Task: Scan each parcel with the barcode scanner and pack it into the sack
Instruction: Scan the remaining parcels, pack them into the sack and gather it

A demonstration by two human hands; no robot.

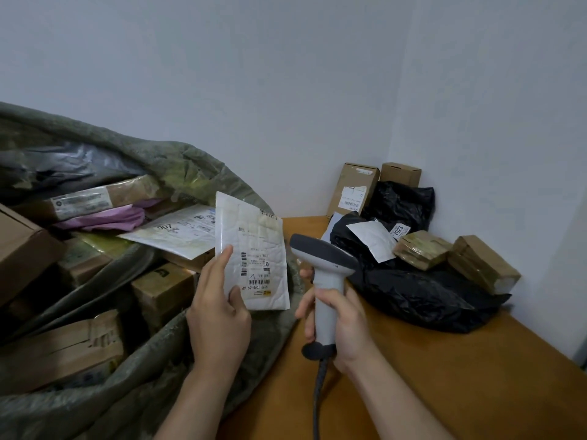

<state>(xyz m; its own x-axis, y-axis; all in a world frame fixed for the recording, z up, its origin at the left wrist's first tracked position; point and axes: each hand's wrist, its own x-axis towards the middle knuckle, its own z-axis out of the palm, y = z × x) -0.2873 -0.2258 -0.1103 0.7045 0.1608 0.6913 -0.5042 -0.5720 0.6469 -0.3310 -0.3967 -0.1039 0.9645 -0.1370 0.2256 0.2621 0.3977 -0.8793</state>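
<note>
Roughly by size. One grey-green woven sack [190, 173] lies with its mouth open at the bench's left edge. Inside it I count at least five brown cardboard boxes, one pink poly mailer [108, 219] and one flat white mailer marked 007 [178, 233]; deeper contents are too dark to tell.

One wood-topped bench [444, 376]. Unpacked parcels are heaped in its far right corner, against the wall:
- black poly bags [413, 296], at least two; the folds hide the exact count
- two upright cardboard boxes [352, 185] behind them, touching the wall
- two tape-wrapped brown parcels [422, 249] resting on the black bags, side by side

One white padded mailer [254, 249] is held upright over the sack's rim, just off the bench's left edge, with its printed barcode label facing the camera. The left hand [219, 319] pinches its lower left corner, with the thumb on the label side and the fingers behind.

One grey barcode scanner [327, 281] stands upright over the bench near its left edge. The right hand [343, 325] is wrapped round the handle. The scanner's head points left, just beside the mailer and not touching it. One cable [317, 401] drops from the handle's base.
</note>
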